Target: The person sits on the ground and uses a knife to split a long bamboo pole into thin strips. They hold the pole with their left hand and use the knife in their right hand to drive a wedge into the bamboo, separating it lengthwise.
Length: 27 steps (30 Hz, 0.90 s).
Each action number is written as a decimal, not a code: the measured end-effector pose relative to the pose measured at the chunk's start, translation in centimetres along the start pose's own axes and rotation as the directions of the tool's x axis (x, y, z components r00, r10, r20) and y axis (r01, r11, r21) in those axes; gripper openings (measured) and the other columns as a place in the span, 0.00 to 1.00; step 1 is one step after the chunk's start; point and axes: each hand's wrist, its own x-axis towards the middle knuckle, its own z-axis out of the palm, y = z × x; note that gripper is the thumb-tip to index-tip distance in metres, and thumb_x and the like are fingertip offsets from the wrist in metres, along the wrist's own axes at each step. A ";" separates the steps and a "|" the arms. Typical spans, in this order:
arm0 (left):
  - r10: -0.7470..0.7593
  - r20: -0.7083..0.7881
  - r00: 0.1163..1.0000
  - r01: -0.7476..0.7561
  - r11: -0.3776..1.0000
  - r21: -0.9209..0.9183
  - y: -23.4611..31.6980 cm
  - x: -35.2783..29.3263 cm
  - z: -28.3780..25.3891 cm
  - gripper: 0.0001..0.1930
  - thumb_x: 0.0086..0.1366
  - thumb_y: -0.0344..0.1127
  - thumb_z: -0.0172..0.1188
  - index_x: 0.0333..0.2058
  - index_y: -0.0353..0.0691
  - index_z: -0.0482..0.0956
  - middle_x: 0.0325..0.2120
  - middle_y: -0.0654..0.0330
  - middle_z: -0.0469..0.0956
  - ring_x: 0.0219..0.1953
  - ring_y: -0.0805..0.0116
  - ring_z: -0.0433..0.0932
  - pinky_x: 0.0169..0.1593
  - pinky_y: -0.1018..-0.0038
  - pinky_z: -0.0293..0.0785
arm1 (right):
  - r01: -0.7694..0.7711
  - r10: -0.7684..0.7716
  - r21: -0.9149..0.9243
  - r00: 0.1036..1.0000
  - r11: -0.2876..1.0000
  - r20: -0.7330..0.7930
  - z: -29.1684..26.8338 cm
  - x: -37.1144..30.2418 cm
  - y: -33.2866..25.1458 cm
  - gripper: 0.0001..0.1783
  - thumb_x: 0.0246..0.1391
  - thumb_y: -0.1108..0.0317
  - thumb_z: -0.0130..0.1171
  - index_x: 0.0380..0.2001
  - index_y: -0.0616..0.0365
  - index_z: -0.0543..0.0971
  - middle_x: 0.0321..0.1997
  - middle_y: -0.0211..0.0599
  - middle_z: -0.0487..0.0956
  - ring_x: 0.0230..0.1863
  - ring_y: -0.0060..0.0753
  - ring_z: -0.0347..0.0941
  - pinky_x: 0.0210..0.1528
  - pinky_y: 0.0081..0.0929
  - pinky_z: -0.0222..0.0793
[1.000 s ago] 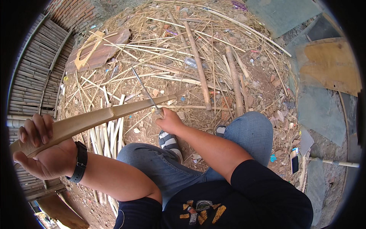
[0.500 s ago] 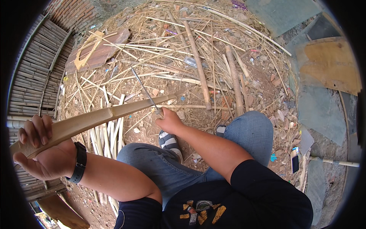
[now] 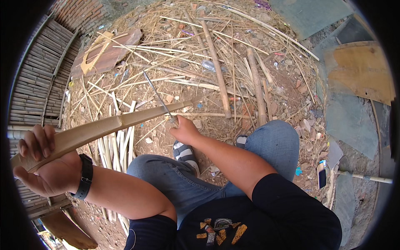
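Observation:
A long split length of bamboo [image 3: 93, 132], hollow side showing, slants from the left edge up to the middle of the view. My left hand [image 3: 58, 173] is closed round its near end, fingers over the top and thumb below. My right hand [image 3: 184, 130] grips the handle of a knife with a long, narrow blade [image 3: 155, 92]. The blade crosses the bamboo towards its far, thinner end and looks in contact with it. Most of the handle is hidden in my fist.
Pale split strips [image 3: 114, 150] lie in a pile beside my left knee. Bamboo poles [image 3: 215, 68], straw and rubble cover the ground ahead. A brown board [image 3: 121, 52] lies at far left, near a bamboo-slat wall [image 3: 43, 79]. Grey sheets [image 3: 354, 121] and a phone [image 3: 321, 177] are at right.
My left hand and the bamboo have shifted very slightly to the left. The knife and my right hand look almost unmoved.

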 end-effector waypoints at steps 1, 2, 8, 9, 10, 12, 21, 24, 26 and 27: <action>0.001 -0.006 1.000 -0.001 1.000 0.004 0.0 0.0 0.0 0.18 0.58 0.52 0.58 0.31 0.43 0.66 0.21 0.66 0.62 0.21 0.75 0.60 0.29 0.78 0.54 | -0.009 0.009 -0.005 1.000 1.000 0.005 -0.1 0.0 0.0 0.23 0.45 0.60 0.61 0.41 0.66 0.74 0.35 0.56 0.79 0.40 0.56 0.76 0.44 0.44 0.70; 0.001 -0.012 1.000 -0.001 1.000 0.009 0.0 0.0 0.0 0.18 0.58 0.52 0.58 0.31 0.44 0.66 0.21 0.66 0.62 0.21 0.75 0.60 0.29 0.78 0.54 | -0.018 0.018 -0.009 1.000 1.000 0.009 -0.1 0.0 0.0 0.23 0.45 0.60 0.61 0.41 0.66 0.74 0.35 0.56 0.79 0.40 0.56 0.76 0.44 0.44 0.70; 0.018 -0.035 0.999 -0.017 1.000 0.024 0.0 0.1 0.2 0.18 0.57 0.51 0.59 0.31 0.43 0.66 0.21 0.66 0.61 0.21 0.75 0.59 0.28 0.78 0.54 | -0.020 0.020 -0.003 1.000 1.000 0.000 0.2 0.2 0.3 0.24 0.43 0.63 0.59 0.43 0.67 0.73 0.37 0.57 0.79 0.40 0.55 0.76 0.44 0.42 0.70; 0.016 -0.034 0.999 -0.015 1.000 0.022 0.1 0.1 0.1 0.18 0.57 0.51 0.59 0.31 0.43 0.66 0.21 0.66 0.61 0.21 0.75 0.59 0.28 0.78 0.54 | -0.018 0.018 -0.001 1.000 1.000 -0.003 0.2 0.1 0.3 0.24 0.43 0.63 0.59 0.43 0.67 0.73 0.37 0.57 0.79 0.40 0.55 0.76 0.44 0.42 0.70; 0.014 -0.033 0.999 -0.013 1.000 0.019 0.1 0.1 0.0 0.18 0.57 0.51 0.59 0.31 0.43 0.66 0.21 0.66 0.61 0.21 0.75 0.59 0.28 0.78 0.53 | -0.016 0.016 0.002 1.000 1.000 -0.006 0.2 0.1 0.3 0.24 0.43 0.63 0.59 0.43 0.67 0.73 0.37 0.57 0.79 0.40 0.55 0.76 0.44 0.42 0.70; 0.016 -0.034 0.999 -0.015 1.000 0.019 0.1 0.1 0.0 0.18 0.57 0.51 0.59 0.31 0.43 0.66 0.21 0.66 0.61 0.21 0.75 0.59 0.28 0.77 0.53 | -0.009 0.009 0.002 1.000 1.000 -0.009 0.2 0.1 0.3 0.24 0.44 0.62 0.60 0.43 0.67 0.73 0.37 0.57 0.79 0.41 0.55 0.76 0.45 0.42 0.71; 0.008 -0.019 1.000 -0.008 1.000 0.013 0.2 0.2 -0.2 0.18 0.56 0.51 0.59 0.30 0.43 0.66 0.20 0.66 0.62 0.21 0.75 0.59 0.29 0.78 0.54 | -0.030 0.030 -0.010 1.000 1.000 0.010 -0.1 -0.2 -0.3 0.25 0.44 0.61 0.59 0.43 0.68 0.73 0.38 0.58 0.78 0.42 0.57 0.76 0.46 0.43 0.70; 0.003 -0.006 1.000 -0.003 1.000 0.008 0.1 0.3 -0.3 0.18 0.56 0.50 0.59 0.30 0.43 0.66 0.20 0.66 0.62 0.21 0.75 0.59 0.28 0.78 0.54 | -0.020 0.020 -0.018 1.000 1.000 -0.006 0.0 0.0 0.0 0.24 0.44 0.61 0.60 0.42 0.66 0.73 0.37 0.58 0.79 0.42 0.57 0.76 0.46 0.44 0.71; 0.001 0.000 1.000 -0.001 1.000 0.005 0.1 0.3 -0.3 0.18 0.56 0.50 0.60 0.30 0.43 0.66 0.20 0.66 0.62 0.20 0.76 0.59 0.28 0.78 0.54 | -0.013 0.012 -0.027 1.000 1.000 -0.021 0.1 0.0 0.0 0.24 0.45 0.61 0.60 0.43 0.67 0.73 0.37 0.58 0.79 0.42 0.57 0.76 0.46 0.44 0.71; 0.000 -0.004 1.000 0.000 1.000 0.002 0.1 0.3 -0.3 0.18 0.56 0.50 0.60 0.30 0.43 0.66 0.19 0.66 0.62 0.20 0.76 0.59 0.28 0.78 0.54 | -0.017 0.017 -0.019 1.000 1.000 -0.013 0.1 0.0 0.0 0.24 0.44 0.61 0.60 0.43 0.67 0.73 0.37 0.58 0.79 0.42 0.57 0.76 0.46 0.44 0.71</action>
